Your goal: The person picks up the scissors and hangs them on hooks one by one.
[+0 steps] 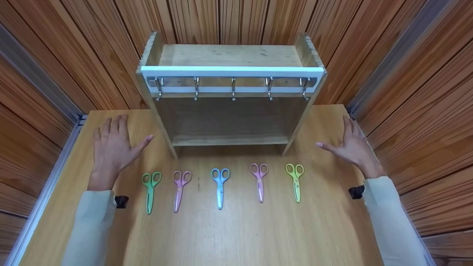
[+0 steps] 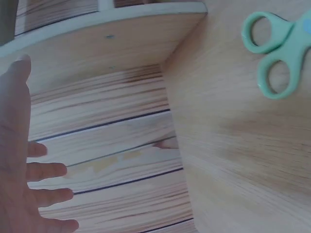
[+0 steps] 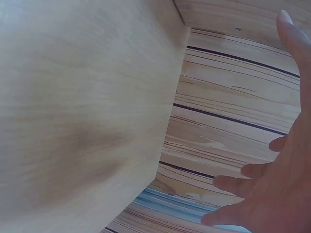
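My left hand (image 1: 112, 147) is spread with straight fingers over the left side of the table, holding nothing. Its closest item is a pair of green scissors (image 1: 150, 193), whose handles (image 2: 279, 53) also show in the left wrist view. On the right side, my right hand (image 1: 354, 149) is likewise spread and holds nothing; the yellow-green scissors (image 1: 296, 183) lie nearest to it. Between them in a row lie pink scissors (image 1: 179, 191), blue scissors (image 1: 220, 188) and another pink pair (image 1: 260, 183). All have their handles toward the shelf and blades toward me.
Behind the row stands a wooden shelf (image 1: 230, 143) with a white rail (image 1: 232, 69) across its upper front. Several metal hooks (image 1: 233, 88) hang bare along the rail. Wood-panelled walls (image 1: 229, 22) enclose the table (image 1: 236, 236) at the back and both sides.
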`<state>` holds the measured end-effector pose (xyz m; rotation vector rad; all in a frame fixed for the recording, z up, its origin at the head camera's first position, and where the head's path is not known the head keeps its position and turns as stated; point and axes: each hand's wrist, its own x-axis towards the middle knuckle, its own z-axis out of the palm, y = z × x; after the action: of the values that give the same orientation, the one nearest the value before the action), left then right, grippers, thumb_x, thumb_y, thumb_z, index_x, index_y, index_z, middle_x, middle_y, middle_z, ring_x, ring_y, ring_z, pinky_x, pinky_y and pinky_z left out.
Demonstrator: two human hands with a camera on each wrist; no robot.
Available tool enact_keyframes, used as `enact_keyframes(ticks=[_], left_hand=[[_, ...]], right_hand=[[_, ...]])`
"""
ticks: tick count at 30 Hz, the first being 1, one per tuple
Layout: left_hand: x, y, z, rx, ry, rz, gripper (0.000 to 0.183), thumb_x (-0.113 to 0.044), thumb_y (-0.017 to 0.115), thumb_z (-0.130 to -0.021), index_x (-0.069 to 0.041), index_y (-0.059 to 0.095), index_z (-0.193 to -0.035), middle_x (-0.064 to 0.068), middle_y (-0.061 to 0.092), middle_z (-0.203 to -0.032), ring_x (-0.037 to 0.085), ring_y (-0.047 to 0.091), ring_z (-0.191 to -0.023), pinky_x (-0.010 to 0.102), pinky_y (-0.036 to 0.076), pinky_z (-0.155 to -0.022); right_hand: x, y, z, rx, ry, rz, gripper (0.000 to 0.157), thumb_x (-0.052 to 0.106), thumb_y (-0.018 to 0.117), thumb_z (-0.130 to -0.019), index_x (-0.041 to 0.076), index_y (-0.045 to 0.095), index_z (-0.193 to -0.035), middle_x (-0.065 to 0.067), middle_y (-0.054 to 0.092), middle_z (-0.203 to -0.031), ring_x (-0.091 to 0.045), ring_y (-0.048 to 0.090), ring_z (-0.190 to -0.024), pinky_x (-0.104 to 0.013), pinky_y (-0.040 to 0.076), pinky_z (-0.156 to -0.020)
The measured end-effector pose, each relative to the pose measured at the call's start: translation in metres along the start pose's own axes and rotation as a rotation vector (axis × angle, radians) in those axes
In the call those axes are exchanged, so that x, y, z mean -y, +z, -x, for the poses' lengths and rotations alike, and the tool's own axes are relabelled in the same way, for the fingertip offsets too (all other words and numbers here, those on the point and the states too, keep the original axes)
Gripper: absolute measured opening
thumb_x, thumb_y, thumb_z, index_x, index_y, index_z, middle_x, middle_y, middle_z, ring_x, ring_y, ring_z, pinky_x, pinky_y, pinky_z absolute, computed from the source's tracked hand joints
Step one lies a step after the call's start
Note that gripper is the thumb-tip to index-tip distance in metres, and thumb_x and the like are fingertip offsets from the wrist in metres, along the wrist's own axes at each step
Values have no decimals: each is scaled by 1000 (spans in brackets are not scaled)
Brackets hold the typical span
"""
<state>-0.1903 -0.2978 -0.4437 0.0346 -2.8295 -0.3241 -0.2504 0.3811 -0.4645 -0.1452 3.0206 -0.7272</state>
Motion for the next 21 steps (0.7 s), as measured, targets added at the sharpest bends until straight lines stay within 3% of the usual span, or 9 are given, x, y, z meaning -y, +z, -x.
enact_keyframes(ticks=[3, 10, 17, 21], left_hand=[[-6, -3, -1, -11, 7, 47, 104, -78, 52, -94, -1, 35, -160, 30, 40, -163, 54, 33, -151, 77, 21, -123], [-15, -9, 2, -26, 9, 261, 93, -69, 56, -98, -3, 36, -160, 28, 41, -163, 52, 33, -153, 74, 22, -125], [-25, -28, -1, -51, -26, 360, 89, -67, 54, -100, -5, 35, -160, 24, 42, -164, 50, 41, -149, 73, 36, -117], [-32, -33, -4, -82, 10, 387, 86, -64, 55, -102, -4, 35, -160, 24, 44, -162, 49, 48, -143, 71, 45, -107]], right_hand=[[-2, 2, 5, 11, 10, -36, 132, 70, 73, -86, 15, -13, -169, -28, -9, -175, -61, 5, -158, -86, 18, -114], [5, 13, 14, 40, 22, -62, 131, 71, 74, -85, 7, -3, -169, -36, 15, -171, -62, 31, -149, -79, 35, -113], [19, 27, 28, 54, -10, -112, 123, 70, 73, -87, 5, 9, -168, -33, 27, -169, -58, 34, -150, -77, 36, -114], [22, 36, 37, 46, -18, -110, 121, 70, 74, -87, 1, 14, -167, -34, 32, -167, -55, 36, -151, -75, 34, -117]])
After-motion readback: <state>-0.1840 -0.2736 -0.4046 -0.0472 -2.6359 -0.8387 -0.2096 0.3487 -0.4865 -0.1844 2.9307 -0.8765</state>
